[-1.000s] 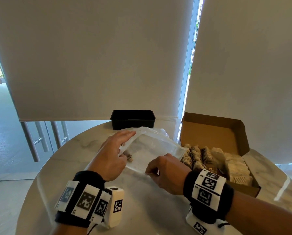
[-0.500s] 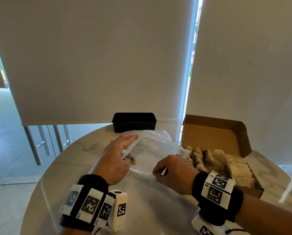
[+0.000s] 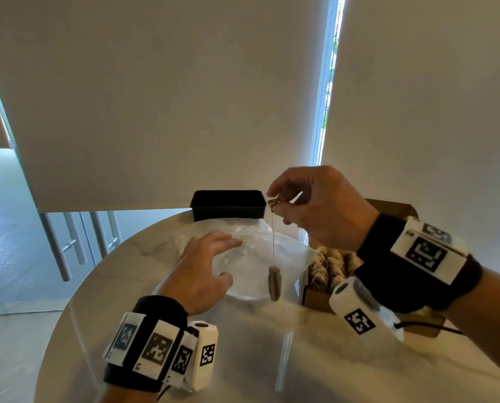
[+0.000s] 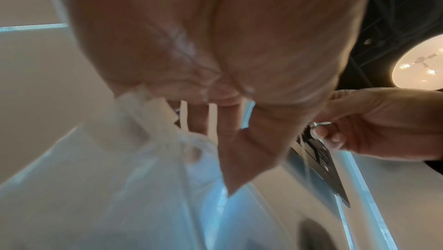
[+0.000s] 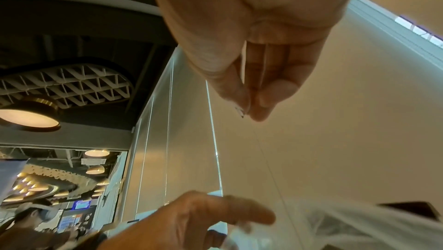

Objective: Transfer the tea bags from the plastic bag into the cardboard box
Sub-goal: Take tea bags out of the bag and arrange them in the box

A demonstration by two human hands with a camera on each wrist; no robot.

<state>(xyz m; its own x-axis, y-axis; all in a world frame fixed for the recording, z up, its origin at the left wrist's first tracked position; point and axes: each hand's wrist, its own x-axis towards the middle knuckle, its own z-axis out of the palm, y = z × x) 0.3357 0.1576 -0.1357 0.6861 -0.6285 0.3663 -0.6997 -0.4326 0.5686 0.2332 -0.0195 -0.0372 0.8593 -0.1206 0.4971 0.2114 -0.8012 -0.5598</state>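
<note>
Right hand (image 3: 318, 205) is raised above the table (image 3: 243, 359), thumb and forefinger pressed together on the small paper tag (image 3: 273, 202) of 1 tea bag (image 3: 275, 283). The right wrist view confirms the pinch: the fingertips (image 5: 257, 110) meet on the tag, the other fingers lie alongside. A thin string (image 3: 272, 237) runs straight down from the tag, and the tea bag hangs at its end, clear of the plastic bag (image 3: 260, 257) and in front of its near edge, above the tabletop.

Left hand (image 3: 202, 271) sits on the left side of the plastic bag, fingers spread and lightly bent. The left wrist view shows bag film bunched against the palm, but blur prevents telling whether the fingers clamp it or only press it.

Cardboard box (image 3: 318, 298) stands open just right of the plastic bag, partly hidden behind the right wrist; rows of tea bags (image 3: 330, 263) already stand inside it.

1 black rectangular tray (image 3: 228, 205) sits at the far edge of the table, behind the plastic bag.
</note>
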